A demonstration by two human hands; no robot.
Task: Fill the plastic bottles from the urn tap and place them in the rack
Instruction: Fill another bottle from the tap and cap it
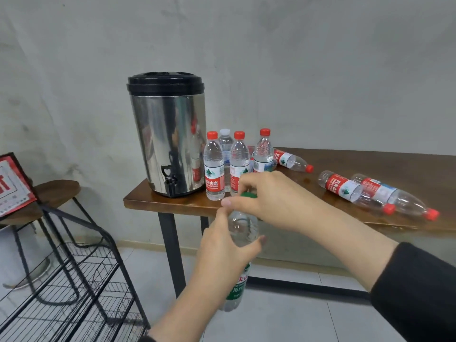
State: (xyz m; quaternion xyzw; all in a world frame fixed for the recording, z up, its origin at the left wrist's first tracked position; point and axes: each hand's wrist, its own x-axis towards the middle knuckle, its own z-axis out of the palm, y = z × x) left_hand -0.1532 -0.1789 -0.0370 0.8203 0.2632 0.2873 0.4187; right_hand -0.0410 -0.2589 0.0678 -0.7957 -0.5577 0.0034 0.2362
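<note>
My left hand grips a green-labelled plastic bottle by its upper body, in front of the table edge. My right hand pinches its green cap from above. A steel urn with a black lid stands on the table's left end, its black tap facing me. Beside it stand several capped bottles. Three empty red-capped bottles lie on their sides further right. A black wire rack stands on the floor at lower left.
The brown wooden table on black legs runs along a grey wall. A round stool at left carries a red and white sign. A white bucket-like object sits behind the rack. The floor is pale tile.
</note>
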